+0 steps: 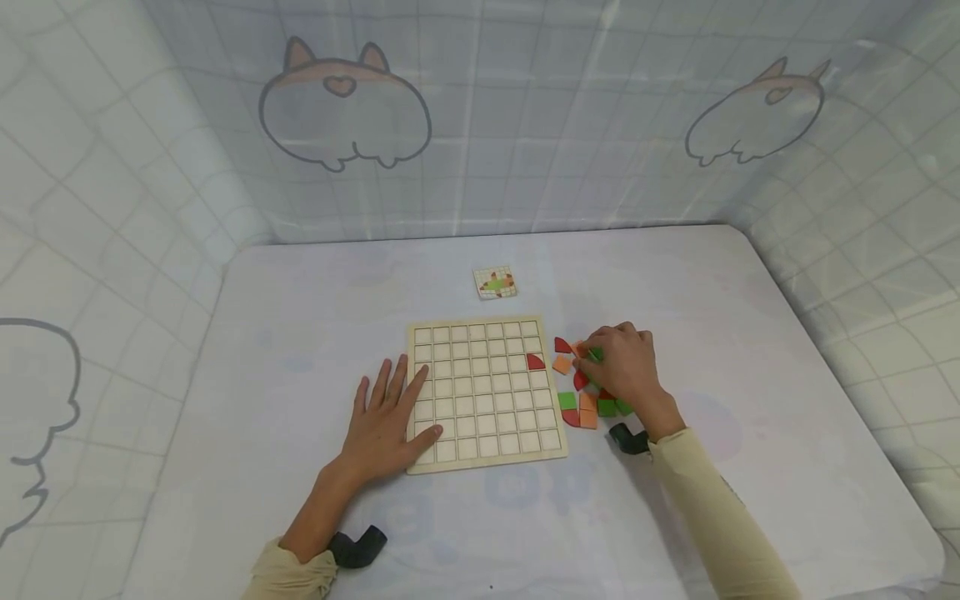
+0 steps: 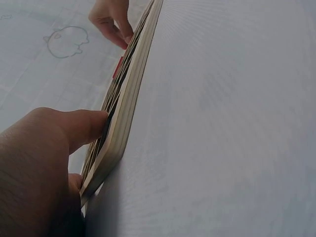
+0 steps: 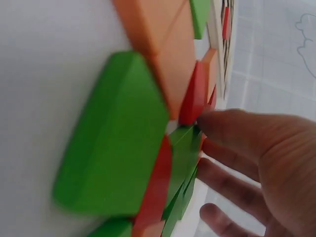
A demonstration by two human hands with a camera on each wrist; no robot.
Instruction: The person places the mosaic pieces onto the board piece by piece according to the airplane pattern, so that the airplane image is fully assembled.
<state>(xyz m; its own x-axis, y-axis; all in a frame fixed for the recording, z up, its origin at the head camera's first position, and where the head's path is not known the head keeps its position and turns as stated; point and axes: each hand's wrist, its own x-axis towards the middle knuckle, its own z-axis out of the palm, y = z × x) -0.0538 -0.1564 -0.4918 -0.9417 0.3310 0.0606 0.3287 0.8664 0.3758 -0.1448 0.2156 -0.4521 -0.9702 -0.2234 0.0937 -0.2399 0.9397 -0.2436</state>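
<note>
left hand [image 1: 384, 427] rests splayed at the gridded board's [image 1: 483, 393] nine o'clock, right hand [image 1: 624, 364] half-curled, hold unclear, at three over coloured tiles [image 1: 588, 402], probably light, stiff, best edge-pinched.

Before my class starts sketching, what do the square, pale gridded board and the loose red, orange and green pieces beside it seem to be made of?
Square, pale gridded board: probably wood, matte; its tan edge shows layered lines, like plywood.
Loose red, orange and green pieces: perhaps painted wood or plastic; smooth, solid colour leaves it open.
</note>
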